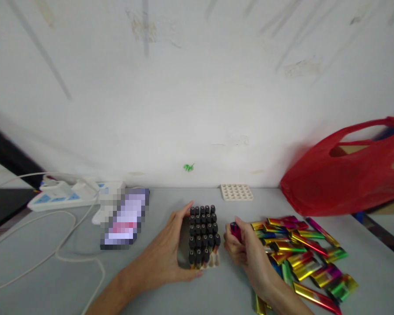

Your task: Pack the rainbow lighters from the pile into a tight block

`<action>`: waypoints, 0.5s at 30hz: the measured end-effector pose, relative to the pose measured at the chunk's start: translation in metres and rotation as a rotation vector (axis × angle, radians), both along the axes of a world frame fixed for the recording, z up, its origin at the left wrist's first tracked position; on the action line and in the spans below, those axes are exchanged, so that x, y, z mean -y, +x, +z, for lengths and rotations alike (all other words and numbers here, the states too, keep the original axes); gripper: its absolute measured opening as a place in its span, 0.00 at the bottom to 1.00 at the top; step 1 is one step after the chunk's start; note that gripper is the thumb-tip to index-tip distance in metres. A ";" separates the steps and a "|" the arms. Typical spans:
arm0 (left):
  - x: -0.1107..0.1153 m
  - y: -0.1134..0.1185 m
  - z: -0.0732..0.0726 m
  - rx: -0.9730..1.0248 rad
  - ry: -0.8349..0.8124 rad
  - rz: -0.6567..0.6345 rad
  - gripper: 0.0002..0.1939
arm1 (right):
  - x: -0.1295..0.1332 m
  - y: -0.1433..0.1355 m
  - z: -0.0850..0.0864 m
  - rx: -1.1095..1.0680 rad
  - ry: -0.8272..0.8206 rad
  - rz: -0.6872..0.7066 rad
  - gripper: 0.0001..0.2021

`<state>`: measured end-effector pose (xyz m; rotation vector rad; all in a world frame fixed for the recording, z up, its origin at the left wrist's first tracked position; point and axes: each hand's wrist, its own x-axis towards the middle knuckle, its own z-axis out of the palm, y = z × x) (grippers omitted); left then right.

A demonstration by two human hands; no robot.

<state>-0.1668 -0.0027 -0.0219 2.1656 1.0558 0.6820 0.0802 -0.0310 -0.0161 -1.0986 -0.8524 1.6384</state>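
Observation:
In front of me a pale slotted tray (214, 260) holds tight rows of upright lighters (203, 229) with black tops, each showing a small round metal spot. Bare slots show at its front right corner. My left hand (174, 245) spans the tray's left side, thumb at the front edge and fingers at the back. Just right of the tray, my right hand (244, 245) is closed around one lighter (235, 232), purple with a black top. Beside and under that wrist lies a loose pile of shiny metallic lighters (304, 264) in gold, red, green and purple.
Another slotted white tray (237, 192) lies against the wall. A red plastic bag (341, 175) stands at the back right. At left are a phone (126, 218), partly blurred, a power strip (65, 194) with plugs, and a white cable (64, 240) across the table.

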 end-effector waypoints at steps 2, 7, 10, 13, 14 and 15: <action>0.000 -0.001 0.001 -0.005 -0.017 0.000 0.76 | -0.001 0.001 -0.001 -0.022 -0.006 0.017 0.30; 0.000 -0.006 0.005 -0.014 -0.058 -0.032 0.77 | -0.001 0.003 -0.002 -0.041 0.020 0.040 0.32; 0.000 -0.007 0.005 -0.007 -0.051 -0.036 0.74 | -0.001 0.002 -0.001 -0.051 0.044 0.030 0.33; -0.001 -0.006 0.004 -0.008 -0.052 -0.030 0.73 | -0.001 0.002 0.001 -0.089 0.022 0.029 0.33; -0.001 -0.005 0.004 -0.012 -0.057 -0.026 0.75 | -0.001 0.002 0.002 -0.102 0.008 0.031 0.33; -0.001 -0.005 0.003 -0.013 -0.060 -0.018 0.76 | -0.001 0.001 0.003 -0.113 -0.005 0.035 0.33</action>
